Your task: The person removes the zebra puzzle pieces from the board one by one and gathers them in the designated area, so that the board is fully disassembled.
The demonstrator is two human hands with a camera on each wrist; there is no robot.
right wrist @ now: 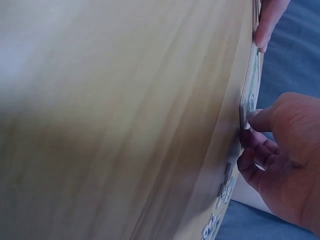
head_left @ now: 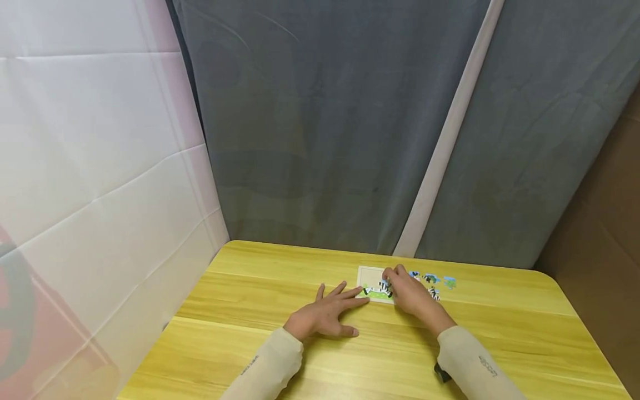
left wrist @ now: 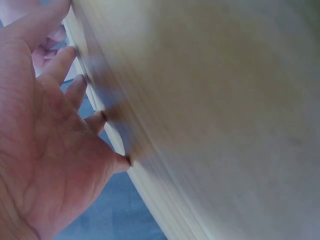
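Observation:
A small pale puzzle board (head_left: 371, 275) lies flat on the yellow wooden table (head_left: 250, 289), with green and zebra-striped pieces along its near edge. My left hand (head_left: 331, 311) lies flat with its fingers spread, its fingertips (head_left: 364, 300) touching the board's left corner. My right hand (head_left: 396, 284) curls over the board's right part and pinches a striped puzzle piece (head_left: 384, 286) against it. In the right wrist view the right hand (right wrist: 260, 132) has its thumb and fingers bent at the board's edge (right wrist: 246, 107). In the left wrist view the left hand (left wrist: 45, 140) presses on the table (left wrist: 225, 125).
Several loose blue and striped pieces (head_left: 431, 278) lie just right of the board, and they also show in the right wrist view (right wrist: 220, 200). Grey curtains (head_left: 325, 128) hang behind the table and a white sheet (head_left: 100, 166) hangs at the left. A brown wall stands at the right.

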